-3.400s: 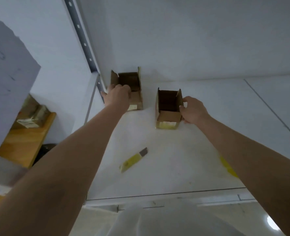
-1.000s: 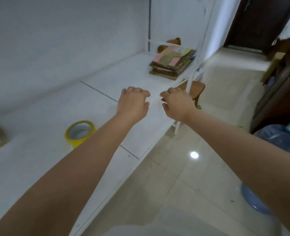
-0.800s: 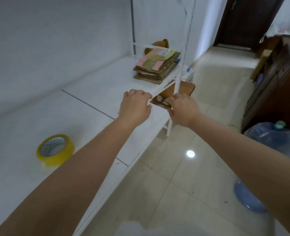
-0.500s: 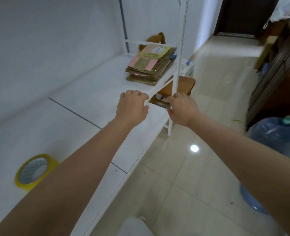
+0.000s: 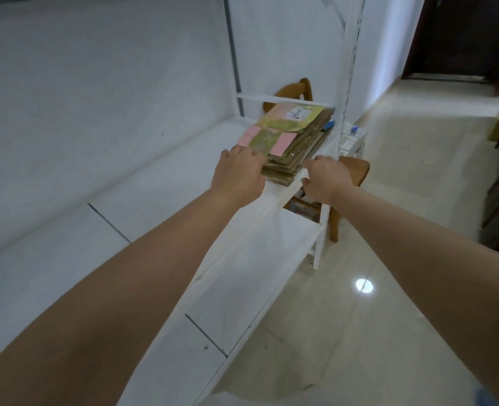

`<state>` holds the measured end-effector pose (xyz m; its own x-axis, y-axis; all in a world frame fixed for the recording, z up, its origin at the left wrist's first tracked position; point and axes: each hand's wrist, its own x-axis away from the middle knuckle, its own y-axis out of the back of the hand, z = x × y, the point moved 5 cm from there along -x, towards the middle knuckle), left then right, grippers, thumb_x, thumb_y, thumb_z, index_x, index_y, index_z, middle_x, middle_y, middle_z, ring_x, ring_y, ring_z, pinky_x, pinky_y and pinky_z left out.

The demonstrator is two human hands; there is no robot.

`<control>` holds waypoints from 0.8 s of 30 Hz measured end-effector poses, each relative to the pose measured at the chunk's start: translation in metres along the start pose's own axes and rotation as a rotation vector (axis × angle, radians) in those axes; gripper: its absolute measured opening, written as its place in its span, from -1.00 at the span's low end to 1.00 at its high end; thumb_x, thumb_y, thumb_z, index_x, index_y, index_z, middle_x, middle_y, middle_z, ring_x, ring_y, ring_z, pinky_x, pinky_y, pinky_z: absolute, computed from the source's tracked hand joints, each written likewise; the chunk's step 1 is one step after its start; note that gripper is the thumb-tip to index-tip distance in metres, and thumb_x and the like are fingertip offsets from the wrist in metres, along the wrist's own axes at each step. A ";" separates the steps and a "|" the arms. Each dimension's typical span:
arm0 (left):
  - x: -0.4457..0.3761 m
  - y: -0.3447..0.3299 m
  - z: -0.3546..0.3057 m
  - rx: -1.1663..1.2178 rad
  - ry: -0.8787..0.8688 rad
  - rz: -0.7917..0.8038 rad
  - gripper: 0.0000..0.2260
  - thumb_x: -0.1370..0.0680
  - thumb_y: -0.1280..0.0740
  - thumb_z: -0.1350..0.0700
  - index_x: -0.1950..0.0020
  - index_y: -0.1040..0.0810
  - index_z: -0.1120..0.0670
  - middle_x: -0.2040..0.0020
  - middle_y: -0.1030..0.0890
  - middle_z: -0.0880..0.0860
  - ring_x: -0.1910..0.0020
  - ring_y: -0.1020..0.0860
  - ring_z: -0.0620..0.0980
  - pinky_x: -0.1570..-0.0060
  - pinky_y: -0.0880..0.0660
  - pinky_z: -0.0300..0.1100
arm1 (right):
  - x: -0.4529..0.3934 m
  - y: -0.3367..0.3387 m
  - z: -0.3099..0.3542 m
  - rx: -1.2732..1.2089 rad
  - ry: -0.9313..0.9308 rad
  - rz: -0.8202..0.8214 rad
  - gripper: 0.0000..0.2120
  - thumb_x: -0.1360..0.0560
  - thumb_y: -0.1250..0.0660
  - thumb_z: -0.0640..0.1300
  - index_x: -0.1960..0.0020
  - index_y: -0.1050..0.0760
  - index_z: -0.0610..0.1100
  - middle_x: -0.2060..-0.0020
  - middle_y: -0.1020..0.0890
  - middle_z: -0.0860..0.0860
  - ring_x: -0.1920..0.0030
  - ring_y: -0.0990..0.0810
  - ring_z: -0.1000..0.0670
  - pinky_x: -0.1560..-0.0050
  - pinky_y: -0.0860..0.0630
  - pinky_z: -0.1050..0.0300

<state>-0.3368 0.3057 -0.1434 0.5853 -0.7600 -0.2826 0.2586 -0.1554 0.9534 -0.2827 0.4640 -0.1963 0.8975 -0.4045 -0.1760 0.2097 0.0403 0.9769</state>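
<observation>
We can read no text anywhere here. The only candidate is a white label (image 5: 297, 112) on the top sheet of the stack of flattened cartons (image 5: 303, 145) at the far end of the shelf (image 5: 169, 177). Its dark print, perhaps a shipping mark, is too blurred to read. The pink patches (image 5: 284, 142) look blank.

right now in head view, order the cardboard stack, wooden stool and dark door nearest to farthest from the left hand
1. cardboard stack, just ahead of the left hand
2. wooden stool, to the right, lower down
3. dark door, far top right
</observation>
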 end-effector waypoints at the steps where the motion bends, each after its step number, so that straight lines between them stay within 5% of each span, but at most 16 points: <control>1: -0.007 -0.003 0.000 -0.006 0.010 0.007 -0.71 -0.59 -0.25 0.03 -0.28 -0.51 0.07 -0.20 -0.55 0.12 -0.19 -0.44 0.15 -0.20 -0.34 0.02 | -0.009 -0.002 -0.002 -0.010 0.006 -0.005 -0.68 -0.56 -0.24 -0.10 -0.29 -0.44 -0.16 -0.15 -0.53 -0.16 -0.18 -0.48 -0.19 -0.07 -0.43 -0.02; 24: -0.107 -0.107 0.024 0.046 0.243 0.017 -0.68 -0.59 -0.23 0.04 -0.33 -0.48 0.06 -0.22 -0.52 0.13 -0.23 -0.41 0.18 -0.21 -0.34 0.02 | -0.153 -0.051 -0.020 0.163 0.264 -0.236 -0.52 -0.47 -0.32 -0.24 -0.38 -0.41 -0.06 -0.29 -0.46 -0.13 -0.34 -0.32 -0.23 -0.31 -0.32 -0.12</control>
<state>-0.4450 0.3886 -0.2130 0.7583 -0.5895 -0.2784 0.2150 -0.1771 0.9604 -0.4231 0.5422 -0.2218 0.9053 -0.1354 -0.4025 0.3770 -0.1803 0.9085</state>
